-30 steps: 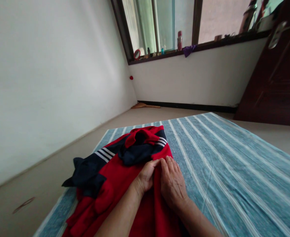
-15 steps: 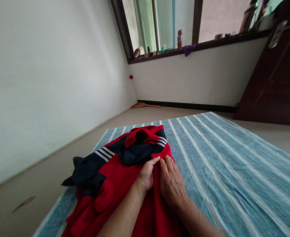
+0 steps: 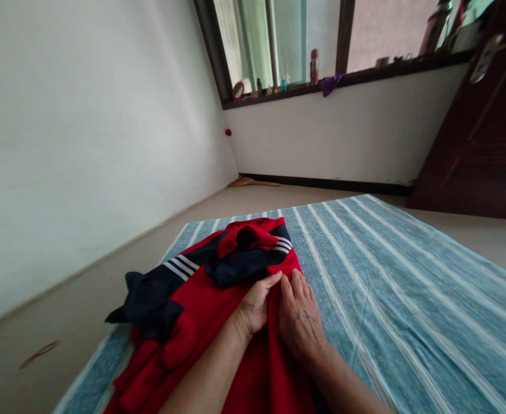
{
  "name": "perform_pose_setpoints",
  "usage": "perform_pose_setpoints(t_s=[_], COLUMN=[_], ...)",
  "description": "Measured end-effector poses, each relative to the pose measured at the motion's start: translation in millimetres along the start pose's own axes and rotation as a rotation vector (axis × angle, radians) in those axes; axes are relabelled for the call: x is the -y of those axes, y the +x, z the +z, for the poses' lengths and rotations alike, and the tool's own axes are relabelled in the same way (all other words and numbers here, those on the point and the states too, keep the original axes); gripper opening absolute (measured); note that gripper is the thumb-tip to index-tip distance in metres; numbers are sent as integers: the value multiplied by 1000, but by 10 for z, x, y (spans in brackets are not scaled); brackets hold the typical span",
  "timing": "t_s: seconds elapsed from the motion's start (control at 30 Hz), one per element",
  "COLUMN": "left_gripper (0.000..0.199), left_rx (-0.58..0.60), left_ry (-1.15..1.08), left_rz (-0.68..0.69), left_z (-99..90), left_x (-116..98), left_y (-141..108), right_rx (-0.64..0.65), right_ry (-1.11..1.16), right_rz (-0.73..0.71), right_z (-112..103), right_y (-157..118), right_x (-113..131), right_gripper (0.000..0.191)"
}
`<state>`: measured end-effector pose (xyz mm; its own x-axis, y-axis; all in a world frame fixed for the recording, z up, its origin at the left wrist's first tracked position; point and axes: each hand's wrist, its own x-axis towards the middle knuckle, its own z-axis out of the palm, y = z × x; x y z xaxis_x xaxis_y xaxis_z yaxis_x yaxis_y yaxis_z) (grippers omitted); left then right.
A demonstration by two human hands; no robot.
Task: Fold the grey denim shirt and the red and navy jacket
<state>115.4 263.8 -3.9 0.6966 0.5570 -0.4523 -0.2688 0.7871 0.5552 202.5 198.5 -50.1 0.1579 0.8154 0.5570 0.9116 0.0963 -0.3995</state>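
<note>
A red and navy garment (image 3: 218,305) with white stripes lies rumpled on a blue striped cloth (image 3: 391,276). Its collar opening faces up near the far edge. My left hand (image 3: 257,305) pinches a fold of the red fabric, thumb pointing forward, the other fingers partly hidden. Just right of it, my right hand (image 3: 300,313) presses its closed-together fingers on the same fold near the garment's right edge. The two hands nearly touch at the fingertips.
A dark window sill (image 3: 291,92) at the back holds a pink bottle (image 3: 314,66), a small round mirror (image 3: 238,90) and a purple cloth (image 3: 330,85). A brown door (image 3: 477,144) stands right. A broom (image 3: 246,182) lies on the floor by the corner.
Both hands keep their grip on the red fold; the fingertips have shifted very slightly. The camera view has moved a little.
</note>
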Motion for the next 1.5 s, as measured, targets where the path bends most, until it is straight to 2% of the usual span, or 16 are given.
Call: perform_pose_setpoints(t_s=[0.13,0.4,0.57,0.7,0.97,1.23,1.33,1.5], left_gripper=[43,41,44,44,50,55,59,52], left_rx=[-15,-79,-8,-2,36,36,-12,-236], left_ry=[34,4,33,40,-54,-64,-71,-83], left_rz=[0,8,-19,-23,-57,-6,62,228], left_z=[14,7,9,53,53,33,18,39], left_x=[29,45,27,25,61,-59,-141,-298], left_y=[-55,20,4,-44,-118,95,187,332], right_rx=[9,-42,-77,-97,-39,38,91,203], right_ry=[12,19,13,-24,-9,-43,-53,-49], right_rz=[-22,-48,-47,-49,-60,-25,-40,-31], right_z=[1,38,41,24,-58,-2,0,-41], right_y=[3,-22,-14,3,28,8,6,42], right_x=[4,-25,-33,-29,14,-11,-7,12], right_gripper=[50,50,49,48,47,43,44,46])
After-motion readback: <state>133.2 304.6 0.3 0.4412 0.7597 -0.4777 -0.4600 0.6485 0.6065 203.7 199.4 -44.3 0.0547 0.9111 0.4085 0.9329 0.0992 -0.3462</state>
